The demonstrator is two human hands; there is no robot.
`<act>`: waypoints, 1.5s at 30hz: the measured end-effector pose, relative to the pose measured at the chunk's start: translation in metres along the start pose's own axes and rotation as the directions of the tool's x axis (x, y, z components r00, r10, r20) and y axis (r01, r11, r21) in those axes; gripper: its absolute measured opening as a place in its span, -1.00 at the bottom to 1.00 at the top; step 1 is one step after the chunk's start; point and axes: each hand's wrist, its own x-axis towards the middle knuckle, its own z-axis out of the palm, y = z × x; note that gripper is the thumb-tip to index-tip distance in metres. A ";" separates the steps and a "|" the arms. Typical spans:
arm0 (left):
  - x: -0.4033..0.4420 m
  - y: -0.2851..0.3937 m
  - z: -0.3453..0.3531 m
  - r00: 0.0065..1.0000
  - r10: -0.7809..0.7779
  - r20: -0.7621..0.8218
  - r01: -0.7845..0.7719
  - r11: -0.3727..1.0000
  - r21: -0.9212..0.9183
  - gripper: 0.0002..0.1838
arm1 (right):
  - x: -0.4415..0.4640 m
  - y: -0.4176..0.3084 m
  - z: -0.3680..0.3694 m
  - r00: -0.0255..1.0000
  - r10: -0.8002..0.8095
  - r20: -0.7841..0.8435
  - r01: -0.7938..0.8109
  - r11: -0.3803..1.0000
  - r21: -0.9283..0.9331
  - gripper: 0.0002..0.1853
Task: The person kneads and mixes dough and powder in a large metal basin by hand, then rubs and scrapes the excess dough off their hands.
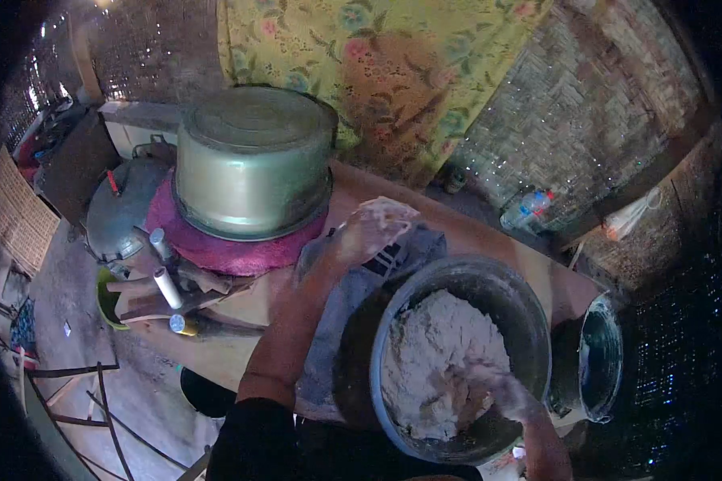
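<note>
A large basin (383,353) holds a heap of pale, floury dough (433,345). Inside it, my right hand (501,391) presses into the right side of the heap; its fingers are blurred and partly buried, so I cannot see whether they close on any dough. My left hand (377,228), coated with white flour, is beyond the basin's far left rim, over a dark grey cloth (329,321). Its fingers look stretched out, with nothing visible in them. Whether it touches the cloth is unclear.
Left of my left arm, a big metal pot (245,180) sits upside down on a magenta mat (208,248). A lidded wok (128,208), a white cylinder (167,287) and sticks lie farther left. A dark bucket (602,361) stands right of the basin; a plastic bottle (525,208) lies behind.
</note>
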 end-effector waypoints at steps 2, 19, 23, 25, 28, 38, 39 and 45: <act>0.020 -0.011 -0.012 0.987 0.005 0.158 -0.097 0.808 0.581 -0.75 | -0.011 -0.020 -0.013 0.961 0.188 -0.201 -0.084 0.896 0.436 -0.57; 0.097 -0.107 0.001 0.870 -0.309 0.385 -0.280 0.333 0.900 -0.81 | -0.043 -0.054 0.031 0.723 0.586 -0.367 -0.282 0.735 0.617 -0.69; 0.078 -0.112 0.008 0.823 -0.466 0.324 -0.236 0.238 0.942 -0.79 | -0.021 -0.085 0.019 0.607 0.706 -0.366 -0.425 0.677 0.600 -0.68; 0.055 -0.150 0.004 0.834 -0.498 0.237 -0.028 0.392 0.920 -0.71 | 0.003 -0.099 0.003 0.623 0.687 -0.374 -0.443 0.704 0.555 -0.71; 0.044 -0.118 0.012 0.678 -0.717 0.163 -0.082 0.147 0.986 -0.63 | -0.023 -0.059 0.022 0.649 0.680 -0.342 -0.458 0.708 0.538 -0.71; -0.012 -0.174 -0.028 0.812 -0.556 0.180 -0.109 0.159 0.981 -0.54 | -0.015 -0.044 0.020 0.719 0.588 -0.371 -0.234 0.707 0.668 -0.60; -0.011 -0.173 -0.032 0.801 -0.564 0.201 -0.134 0.159 0.978 -0.54 | -0.020 -0.046 0.016 0.731 0.598 -0.328 -0.253 0.684 0.684 -0.62; 0.003 -0.149 -0.019 0.796 -0.553 0.247 -0.196 0.151 0.969 -0.62 | -0.032 -0.037 -0.001 0.815 0.446 -0.370 -0.131 0.764 0.632 -0.60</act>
